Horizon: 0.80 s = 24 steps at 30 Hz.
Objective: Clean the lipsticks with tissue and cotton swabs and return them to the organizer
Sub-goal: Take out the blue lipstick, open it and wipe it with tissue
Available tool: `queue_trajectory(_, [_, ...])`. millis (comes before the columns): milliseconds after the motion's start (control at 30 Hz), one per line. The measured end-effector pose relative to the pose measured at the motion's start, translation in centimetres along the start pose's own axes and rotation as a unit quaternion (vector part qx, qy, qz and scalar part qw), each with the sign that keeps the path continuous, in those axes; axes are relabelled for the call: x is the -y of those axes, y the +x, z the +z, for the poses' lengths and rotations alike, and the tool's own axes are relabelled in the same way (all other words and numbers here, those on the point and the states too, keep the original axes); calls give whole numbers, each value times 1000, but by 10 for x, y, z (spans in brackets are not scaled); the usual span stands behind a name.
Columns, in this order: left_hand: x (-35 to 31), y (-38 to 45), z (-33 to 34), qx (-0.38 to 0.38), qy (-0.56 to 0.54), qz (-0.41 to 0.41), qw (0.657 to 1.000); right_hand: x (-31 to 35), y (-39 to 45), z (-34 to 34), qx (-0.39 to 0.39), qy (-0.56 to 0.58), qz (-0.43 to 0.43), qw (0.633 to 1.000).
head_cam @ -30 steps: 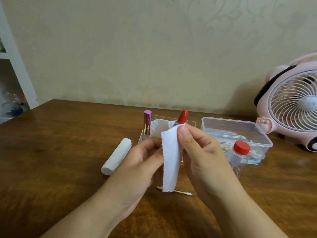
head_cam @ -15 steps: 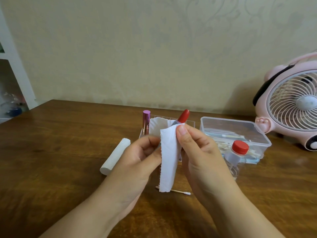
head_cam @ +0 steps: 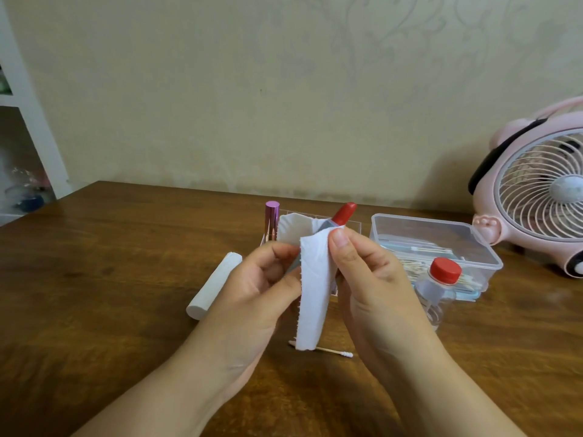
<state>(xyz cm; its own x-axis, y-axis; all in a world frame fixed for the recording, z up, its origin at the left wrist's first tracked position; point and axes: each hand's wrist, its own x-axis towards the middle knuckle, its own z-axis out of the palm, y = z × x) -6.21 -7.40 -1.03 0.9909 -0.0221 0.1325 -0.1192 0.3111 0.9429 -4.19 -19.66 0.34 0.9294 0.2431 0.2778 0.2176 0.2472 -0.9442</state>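
both hands up over the brown wooden table (head_cam: 94, 294), meeting around one opened red lipstick (head_cam: 344, 213).

left hand (head_cam: 262, 288): fingers curled, thumb forward, gripping the lower silver body of the lipstick; most of that body is hidden behind fingers and tissue. right hand (head_cam: 372, 279): thumb and fingers pinching a white strip of tissue (head_cam: 312, 294) against the lipstick just below the red bullet. the tissue wraps the barrel at the top, its long end hangs down between the hands, lower edge near the table. red tip tilts up and to the right, clear of the tissue.

behind the hands: clear acrylic grid organizer (head_cam: 355, 225), mostly blocked. a metallic pink capped lipstick tube (head_cam: 272, 220) stands upright at its left side; can't tell which cell. a crumpled white tissue (head_cam: 295, 227) sits between that tube and the held lipstick.

on the table under the tissue end: one wooden-stick cotton swab (head_cam: 336, 351), lying flat. left of the left hand: white cylindrical roll (head_cam: 214, 285), lying on its side, angled. right of the right hand: small clear bottle with red screw cap (head_cam: 441, 285), upright, just in front of a clear lidded plastic box of cotton swabs (head_cam: 435, 244). far right, partly out of frame: pink desk fan with a white grille (head_cam: 542, 197). white shelf unit (head_cam: 28, 121) at the left edge.
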Motion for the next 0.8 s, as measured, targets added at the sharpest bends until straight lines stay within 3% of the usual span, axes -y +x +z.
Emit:
queue_trajectory(133, [-2,-2,3,35,-44,-56,997,3,-3,1,12,37,10,999])
queue_trajectory(400, [-1,-1,-1,-24,16,54,998,-1,0,2,-8,0,-26,1000])
queue_trajectory(600, [-3,-4,4,27,-63,-54,996,1,-2,1,2,30,-16,999])
queue_trajectory(800, [-3,-1,-2,-5,-19,-16,1000,0,-2,4,-7,20,-23,1000])
